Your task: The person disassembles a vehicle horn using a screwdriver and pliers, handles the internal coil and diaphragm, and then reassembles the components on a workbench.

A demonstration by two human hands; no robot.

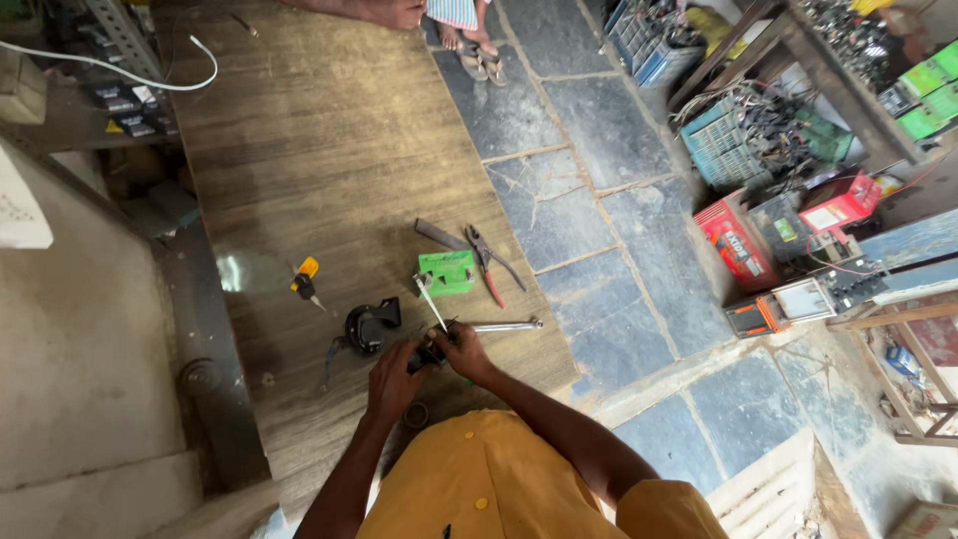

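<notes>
My left hand (392, 377) and my right hand (463, 349) meet over the near edge of a wooden workbench (329, 150), both closed around a small black part (429, 354). A thin metal tool (431, 302) rises from between the hands; which hand holds it I cannot tell. A silver wrench (507, 325) lies just right of my right hand. A round black part with a strap (367, 327) sits just left of my left hand. Beyond them lie a green box (448, 271) and red-handled pliers (489, 262).
A yellow-handled screwdriver (304, 279) lies left of centre. A white cable (150, 80) crosses the bench's far left. Another person's sandalled feet (477, 55) stand on the stone floor (589, 230) beyond. Batteries (738, 245) and crates of parts (738, 140) crowd the right.
</notes>
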